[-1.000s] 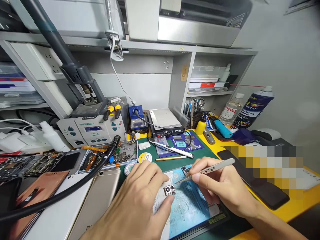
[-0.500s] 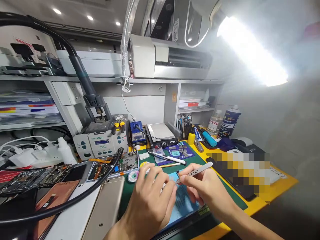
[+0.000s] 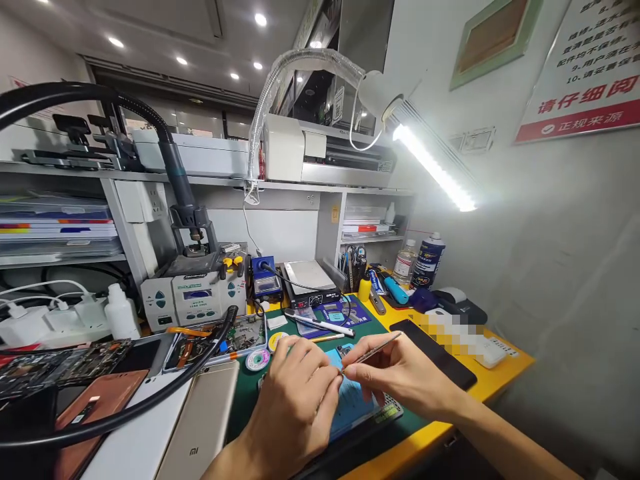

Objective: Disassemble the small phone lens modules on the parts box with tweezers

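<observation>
My right hand [image 3: 393, 368] grips metal tweezers [image 3: 380, 348] between thumb and fingers. The tweezers slant, with their rear end up to the right and their tip down at my left fingertips. My left hand [image 3: 300, 393] is closed in a pinch, thumb against index finger, right at the tweezer tip. Whatever it pinches is too small and too covered to make out. Beneath both hands lies a light-blue pad [image 3: 345, 417], with a small dark part [image 3: 344, 350] at its far edge. The pad rests over a green mat [image 3: 240, 400].
Left of my hands lie a gold phone [image 3: 203, 420], a black hose [image 3: 150, 408] and a tray of circuit boards [image 3: 245, 333]. A solder spool [image 3: 257, 360] sits beyond my left hand. To the right is a black phone [image 3: 433, 353]. A rework station [image 3: 200, 297] stands behind.
My view has tilted up and to the right, so more wall and lamp show. The tweezers have rolled from their broad perforated face to a thin edge. Both hands remain together.
</observation>
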Demonstrator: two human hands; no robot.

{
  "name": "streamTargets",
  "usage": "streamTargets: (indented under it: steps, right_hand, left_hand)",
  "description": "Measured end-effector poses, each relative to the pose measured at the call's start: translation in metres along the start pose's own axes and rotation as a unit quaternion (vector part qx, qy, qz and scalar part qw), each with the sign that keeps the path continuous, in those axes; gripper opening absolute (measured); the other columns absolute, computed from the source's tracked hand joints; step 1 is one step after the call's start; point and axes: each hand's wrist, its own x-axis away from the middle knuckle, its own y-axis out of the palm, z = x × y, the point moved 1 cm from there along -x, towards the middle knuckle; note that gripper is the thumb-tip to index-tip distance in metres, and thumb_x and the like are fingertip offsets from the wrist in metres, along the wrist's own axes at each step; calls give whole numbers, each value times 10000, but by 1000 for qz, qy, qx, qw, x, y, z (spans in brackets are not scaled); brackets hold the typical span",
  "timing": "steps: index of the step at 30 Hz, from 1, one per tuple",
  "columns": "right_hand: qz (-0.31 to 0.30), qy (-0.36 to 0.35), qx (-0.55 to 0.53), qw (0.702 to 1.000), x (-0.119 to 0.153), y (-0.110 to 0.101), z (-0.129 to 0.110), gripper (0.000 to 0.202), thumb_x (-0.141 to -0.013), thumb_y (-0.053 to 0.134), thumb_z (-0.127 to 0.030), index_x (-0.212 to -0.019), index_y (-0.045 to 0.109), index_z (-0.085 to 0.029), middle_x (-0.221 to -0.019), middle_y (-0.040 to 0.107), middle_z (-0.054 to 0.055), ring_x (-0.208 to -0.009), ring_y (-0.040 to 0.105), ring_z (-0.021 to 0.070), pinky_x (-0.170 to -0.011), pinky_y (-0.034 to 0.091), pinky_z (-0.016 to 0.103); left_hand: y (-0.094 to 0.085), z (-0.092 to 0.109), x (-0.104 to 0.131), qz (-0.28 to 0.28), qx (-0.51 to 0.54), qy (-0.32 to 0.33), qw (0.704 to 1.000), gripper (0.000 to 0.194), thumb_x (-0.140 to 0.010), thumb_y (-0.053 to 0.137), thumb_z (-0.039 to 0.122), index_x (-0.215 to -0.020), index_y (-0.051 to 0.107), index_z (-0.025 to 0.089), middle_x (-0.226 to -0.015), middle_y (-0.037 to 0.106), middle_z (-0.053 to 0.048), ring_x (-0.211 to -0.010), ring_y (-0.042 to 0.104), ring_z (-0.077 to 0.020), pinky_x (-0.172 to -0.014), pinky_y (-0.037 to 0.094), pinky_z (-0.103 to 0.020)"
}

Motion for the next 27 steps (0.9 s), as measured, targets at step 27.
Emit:
streamTargets:
  steps: [27]
  right_hand:
    - [-15, -99, -94, 991, -67, -58, 15, 248, -907, 746, -372, -942, 612, -167, -469, 554, -114, -325, 519, 74, -280, 400, 135]
  left_hand:
    - [-22, -42, -5, -107, 73, -85, 988, 73, -908, 600, 167, -920, 671, 170, -898, 681, -57, -857, 601, -237, -792, 452, -432]
